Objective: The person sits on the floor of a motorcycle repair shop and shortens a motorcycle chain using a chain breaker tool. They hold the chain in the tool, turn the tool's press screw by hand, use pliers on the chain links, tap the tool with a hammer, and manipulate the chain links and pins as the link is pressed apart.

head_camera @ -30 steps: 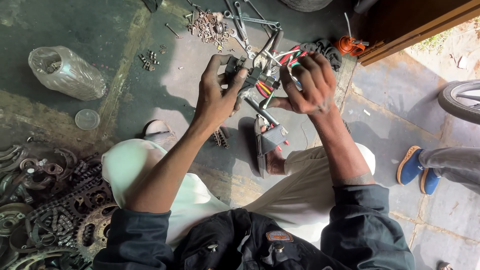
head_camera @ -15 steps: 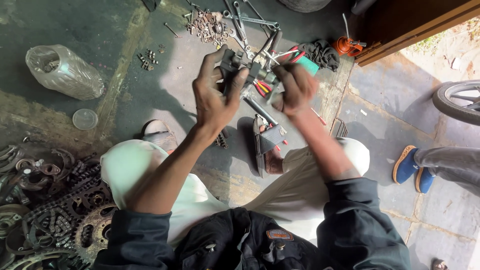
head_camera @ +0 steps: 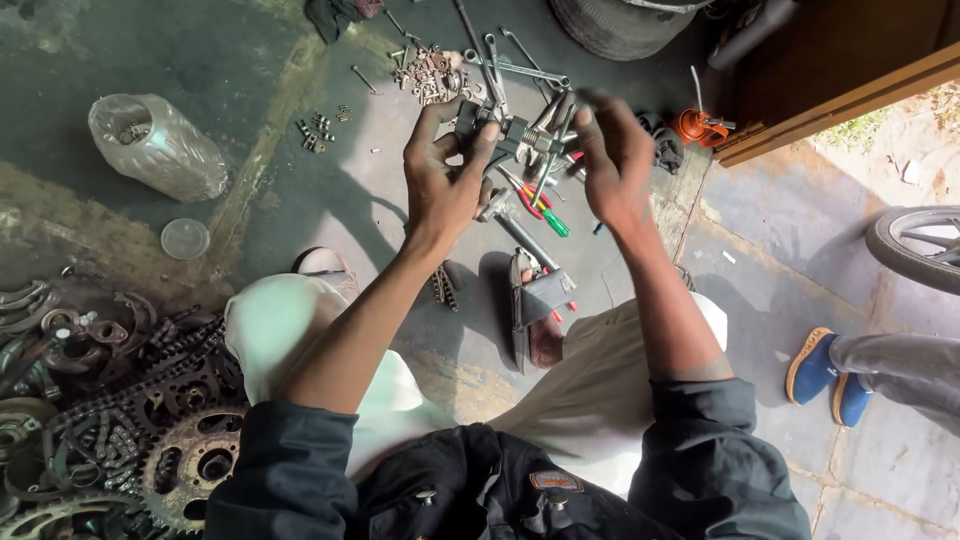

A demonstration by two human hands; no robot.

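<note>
— Where's the metal part?
— Twelve o'clock: left hand (head_camera: 440,185) fingers pinch the small metal assembly (head_camera: 510,135); right hand (head_camera: 612,160), blurred, curls at its rods.
— Risk?
— A slipping pinch could drop it among the loose bolts (head_camera: 428,72).

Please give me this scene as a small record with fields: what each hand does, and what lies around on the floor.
left hand: holds a dark metal part
right hand: blurred, at the same part, grip unclear
floor, ahead: wrenches, loose bolts
floor, left: plastic bag, chains and sprockets
right edge: another person's blue shoes
</note>
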